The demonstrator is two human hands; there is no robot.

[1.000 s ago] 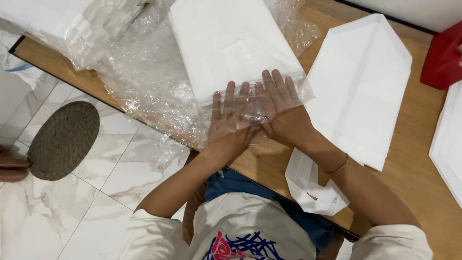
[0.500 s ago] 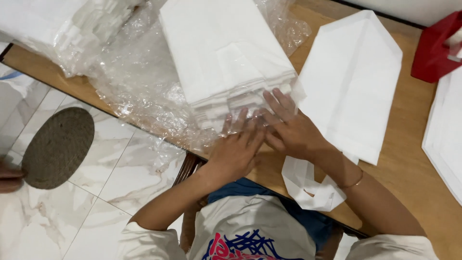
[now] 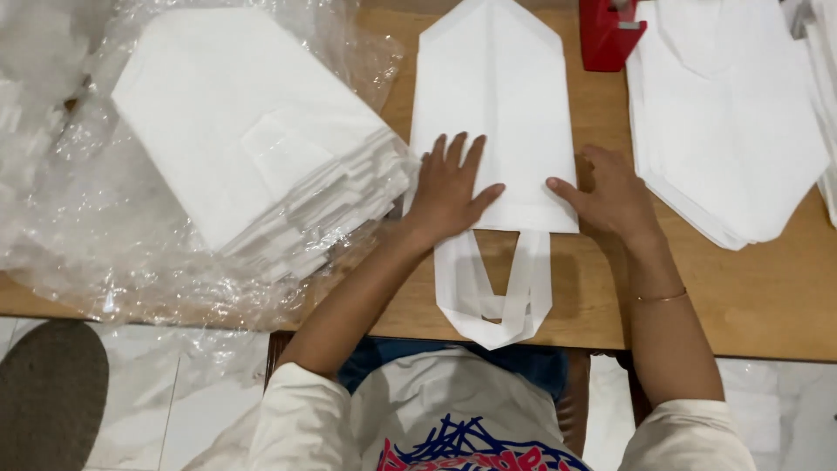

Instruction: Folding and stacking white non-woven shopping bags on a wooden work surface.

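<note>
A white fabric bag [image 3: 506, 105] with a pointed far end lies flat on the wooden table [image 3: 741, 305] in front of me, its looped handles [image 3: 497, 296] hanging toward the near edge. My left hand [image 3: 449, 187] rests flat on the bag's near left corner, fingers spread. The fingers of my right hand [image 3: 610, 196] press against the bag's near right edge, with the palm on the wood. Neither hand grips anything.
A thick stack of white bags [image 3: 261, 148] sits on crinkled clear plastic wrap [image 3: 105, 253] at the left. Another pile of folded white bags [image 3: 732, 131] lies at the right. A red tape dispenser [image 3: 609, 33] stands at the far edge. Marble floor shows below.
Both hands left the stack on the plastic wrap and moved right onto the single flat bag. The view shifted right as well.
</note>
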